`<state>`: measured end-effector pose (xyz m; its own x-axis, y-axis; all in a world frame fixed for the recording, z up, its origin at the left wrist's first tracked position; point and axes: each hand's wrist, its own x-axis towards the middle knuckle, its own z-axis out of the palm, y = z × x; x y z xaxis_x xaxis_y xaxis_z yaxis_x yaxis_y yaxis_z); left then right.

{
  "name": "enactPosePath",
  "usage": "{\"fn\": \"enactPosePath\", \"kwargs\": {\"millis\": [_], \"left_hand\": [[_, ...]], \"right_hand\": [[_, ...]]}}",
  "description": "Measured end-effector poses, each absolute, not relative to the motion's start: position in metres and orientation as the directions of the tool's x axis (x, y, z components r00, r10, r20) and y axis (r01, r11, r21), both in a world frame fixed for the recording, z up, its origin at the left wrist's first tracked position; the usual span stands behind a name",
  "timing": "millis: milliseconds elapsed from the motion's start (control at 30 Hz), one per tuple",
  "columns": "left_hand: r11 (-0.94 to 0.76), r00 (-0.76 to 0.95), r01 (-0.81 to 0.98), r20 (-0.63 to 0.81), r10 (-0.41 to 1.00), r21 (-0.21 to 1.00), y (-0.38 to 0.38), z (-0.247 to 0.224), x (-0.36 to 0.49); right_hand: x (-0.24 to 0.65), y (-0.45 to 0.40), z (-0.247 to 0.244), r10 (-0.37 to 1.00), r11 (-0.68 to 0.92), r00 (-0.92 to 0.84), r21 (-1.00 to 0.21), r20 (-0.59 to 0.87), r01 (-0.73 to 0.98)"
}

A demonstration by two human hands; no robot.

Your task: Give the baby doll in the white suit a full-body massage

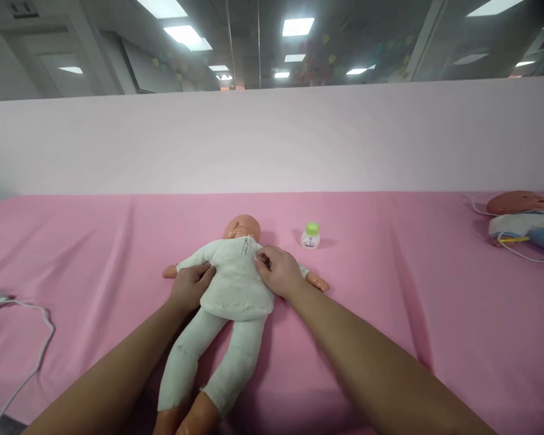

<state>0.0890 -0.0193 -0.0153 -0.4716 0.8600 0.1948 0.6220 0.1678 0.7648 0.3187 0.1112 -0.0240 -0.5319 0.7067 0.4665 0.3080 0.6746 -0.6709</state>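
White doll top pinched by left hand and right hand, bottle label illegibly small

doll lies stretched out on the pink sheet, head toward the sheet's far edge, feet toward its near edge. head is bald, smooth, tan. arms out to the sides, legs slightly parted and angled toward the sheet's near left. off-white long-sleeved top is on: covers torso and arms, creased, small opening or seam at the neckline (too fine to tell which), hem loose over the hips. off-white trousers on both legs, wrinkled, ending above the bare feet.
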Motion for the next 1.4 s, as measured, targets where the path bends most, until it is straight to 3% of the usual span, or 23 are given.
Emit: {"fn": "enactPosePath", "kwargs": {"millis": [367, 467, 567, 700, 800, 900, 1033, 1133, 1300, 1400], "left_hand": [[0.231, -0.54, 0.698, 0.286, 0.792, 0.677, -0.036, -0.006, 0.096], [0.1, -0.483, 0.739, 0.421, 0.768, 0.666, -0.055, 0.01, 0.104], [-0.15, -0.244, 0.79, 0.529, 0.813, 0.595, -0.082, 0.024, 0.118], [-0.257, 0.015, 0.802, 0.412, 0.911, 0.539, -0.115, 0.021, 0.132], [-0.209, 0.042, 0.835, 0.321, 0.946, 0.508, -0.124, 0.007, 0.131], [-0.167, 0.001, 0.838, 0.304, 0.953, 0.519, -0.117, -0.002, 0.121], [-0.165, -0.031, 0.825, 0.336, 0.941, 0.541, -0.097, -0.002, 0.099], [-0.21, -0.007, 0.844, 0.403, 0.915, 0.493, -0.079, 0.002, 0.082], [-0.248, 0.168, 0.946, 0.34, 0.925, 0.208, -0.054, 0.017, 0.065], [-0.265, 0.23, 0.961, 0.298, 0.926, 0.081, -0.044, 0.023, 0.062]], "right_hand": [[0.33, 0.112, -0.018, 0.682, 0.663, -0.593, -0.705, 0.428, 0.254], [0.337, 0.098, -0.006, 0.704, 0.644, -0.59, -0.706, 0.395, 0.296], [0.349, 0.062, 0.004, 0.732, 0.627, -0.554, -0.708, 0.395, 0.324], [0.354, -0.003, -0.005, 0.735, 0.616, -0.506, -0.756, 0.451, 0.221], [0.344, -0.033, -0.022, 0.726, 0.576, -0.55, -0.802, 0.414, 0.157], [0.326, -0.033, -0.029, 0.724, 0.568, -0.583, -0.799, 0.369, 0.2], [0.301, -0.009, -0.019, 0.686, 0.62, -0.655, -0.725, 0.317, 0.3], [0.285, 0.011, -0.001, 0.659, 0.679, -0.703, -0.613, 0.268, 0.402], [0.268, 0.031, 0.023, 0.614, 0.765, -0.762, -0.395, 0.206, 0.509], [0.266, 0.038, 0.023, 0.585, 0.798, -0.766, -0.356, 0.266, 0.486]]}}
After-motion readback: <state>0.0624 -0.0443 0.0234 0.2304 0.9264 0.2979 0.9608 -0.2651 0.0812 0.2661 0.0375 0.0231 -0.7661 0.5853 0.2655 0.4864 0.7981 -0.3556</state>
